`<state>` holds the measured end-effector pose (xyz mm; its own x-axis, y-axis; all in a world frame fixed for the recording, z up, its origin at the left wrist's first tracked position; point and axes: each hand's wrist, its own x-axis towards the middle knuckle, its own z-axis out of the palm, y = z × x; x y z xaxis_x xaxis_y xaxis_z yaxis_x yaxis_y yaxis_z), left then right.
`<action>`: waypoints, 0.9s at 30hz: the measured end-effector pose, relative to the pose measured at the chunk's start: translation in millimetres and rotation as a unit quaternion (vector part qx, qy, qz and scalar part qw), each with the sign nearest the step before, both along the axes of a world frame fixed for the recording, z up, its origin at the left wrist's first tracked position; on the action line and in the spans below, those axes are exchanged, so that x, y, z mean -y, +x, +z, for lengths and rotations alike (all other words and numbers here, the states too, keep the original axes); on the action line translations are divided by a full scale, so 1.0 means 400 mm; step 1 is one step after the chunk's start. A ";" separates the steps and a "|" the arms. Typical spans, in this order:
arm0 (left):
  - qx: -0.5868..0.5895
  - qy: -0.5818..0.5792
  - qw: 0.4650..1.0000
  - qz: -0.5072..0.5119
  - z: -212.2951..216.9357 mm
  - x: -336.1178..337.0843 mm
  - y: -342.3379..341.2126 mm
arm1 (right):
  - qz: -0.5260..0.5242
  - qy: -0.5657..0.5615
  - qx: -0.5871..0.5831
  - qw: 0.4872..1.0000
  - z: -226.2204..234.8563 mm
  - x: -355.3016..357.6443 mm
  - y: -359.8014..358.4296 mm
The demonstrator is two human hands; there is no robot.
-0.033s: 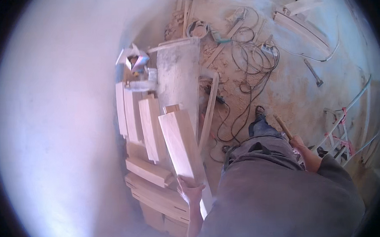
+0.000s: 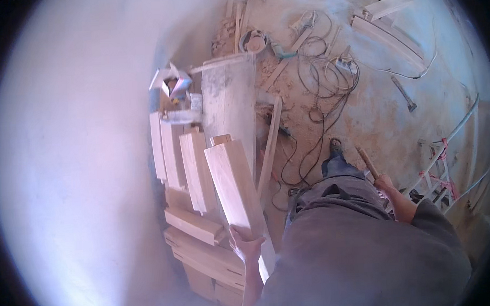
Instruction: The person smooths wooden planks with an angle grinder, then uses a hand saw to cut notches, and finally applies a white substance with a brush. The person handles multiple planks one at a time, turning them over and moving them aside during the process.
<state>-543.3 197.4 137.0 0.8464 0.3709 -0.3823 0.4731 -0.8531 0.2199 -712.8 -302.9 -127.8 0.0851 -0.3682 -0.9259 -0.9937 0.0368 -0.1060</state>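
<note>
My left hand is closed round the lower part of a pale timber piece. This piece slants across the edge of the bench, and a short tenon juts from its far end. Out to my right side, my right hand grips a brown wooden stick; its lower end is hidden in the hand, so I cannot tell if it is a tool's handle. Left of the held timber lies a similar tenoned piece, with more pale pieces beyond it. Nearer me, a shorter piece lies crosswise above slotted timbers.
A dusty bench board runs away from me, with an opened carton at its far left. Tangled cables, a bucket, a hammer-like tool and curved timber are on the floor. A metal ladder lies right.
The view has shifted very slightly, with the bench and its timbers a little lower in the picture. Both hands keep the same holds.
</note>
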 end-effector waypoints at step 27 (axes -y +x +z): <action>-0.039 -0.411 0.909 -0.063 -0.501 0.219 1.086 | -0.238 -0.067 0.097 0.964 0.312 0.298 0.532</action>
<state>-108.9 109.7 -63.4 0.8210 -0.1646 -0.5467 0.4250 -0.4634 0.7776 -499.8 -422.0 -3.0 0.0438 -0.5240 -0.8506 -0.8284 0.4569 -0.3241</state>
